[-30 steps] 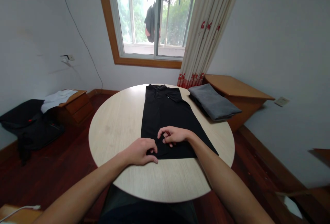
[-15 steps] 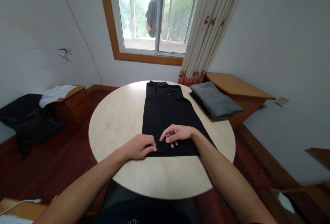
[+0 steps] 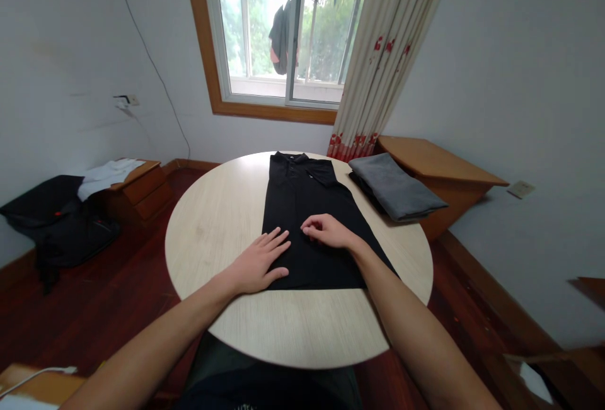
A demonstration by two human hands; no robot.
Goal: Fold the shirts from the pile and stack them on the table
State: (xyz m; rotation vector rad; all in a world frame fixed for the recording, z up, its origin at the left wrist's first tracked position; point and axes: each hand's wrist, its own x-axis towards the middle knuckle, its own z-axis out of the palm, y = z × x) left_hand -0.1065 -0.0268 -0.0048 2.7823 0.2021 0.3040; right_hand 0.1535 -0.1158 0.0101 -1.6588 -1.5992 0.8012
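Note:
A black polo shirt (image 3: 309, 202) lies flat on the round table, its collar at the far side and its hem toward me. One short sleeve shows on the right, with a small white mark near it. Its left side runs in a straight edge, and no sleeve shows there. My left hand (image 3: 259, 264) rests flat on the lower left edge of the shirt, fingers spread. Over the shirt's middle is my right hand (image 3: 327, 231), its fingers curled in with nothing visible in them. Whether its fingertips touch the cloth I cannot tell.
Folded grey and black cloth (image 3: 394, 186) lies at the table's right edge. The pale round table (image 3: 208, 221) stands below a window and a curtain (image 3: 378, 82). A wooden desk (image 3: 435, 161) is behind on the right; a black bag (image 3: 70, 233) lies on the left.
My left hand has opened from a bent-finger hold at the hem and now lies flat. My right hand has moved up the shirt, away from me, and its fingers have curled in.

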